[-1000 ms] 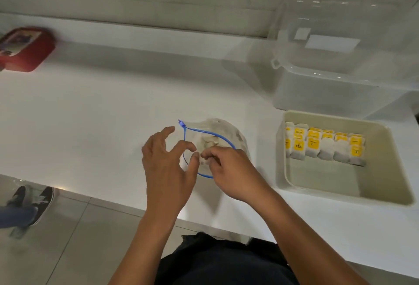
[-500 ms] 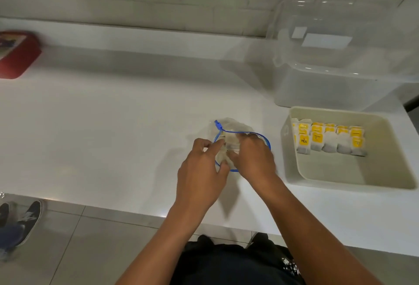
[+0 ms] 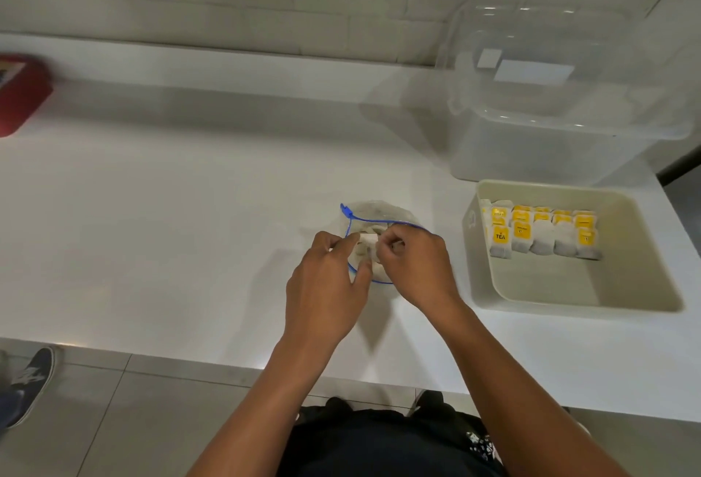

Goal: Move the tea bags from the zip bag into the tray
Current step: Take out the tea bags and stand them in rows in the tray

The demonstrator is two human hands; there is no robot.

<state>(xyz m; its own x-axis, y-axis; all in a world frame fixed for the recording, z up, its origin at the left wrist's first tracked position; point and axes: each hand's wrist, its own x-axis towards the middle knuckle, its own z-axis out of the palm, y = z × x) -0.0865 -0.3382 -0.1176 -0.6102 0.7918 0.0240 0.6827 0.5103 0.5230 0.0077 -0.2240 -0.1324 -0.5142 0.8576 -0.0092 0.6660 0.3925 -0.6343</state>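
Note:
A clear zip bag (image 3: 373, 215) with a blue zip rim lies open on the white counter, with pale tea bags inside. My left hand (image 3: 326, 287) pinches the bag's near left rim. My right hand (image 3: 415, 268) reaches into the opening, fingers closed on a white tea bag (image 3: 367, 239). To the right stands a beige tray (image 3: 626, 287); a row of several tea bags with yellow tags (image 3: 538, 234) lines its far side.
A large clear plastic bin (image 3: 550, 127) stands behind the tray against the brick wall. A red box (image 3: 19, 93) sits at the far left. The counter's front edge (image 3: 151, 353) runs close to my body; another person's shoe (image 3: 30, 381) is on the floor.
My left hand went from open beside the bag to pinching its rim. My right hand has closed on a tea bag inside the opening. The view shifted left to right.

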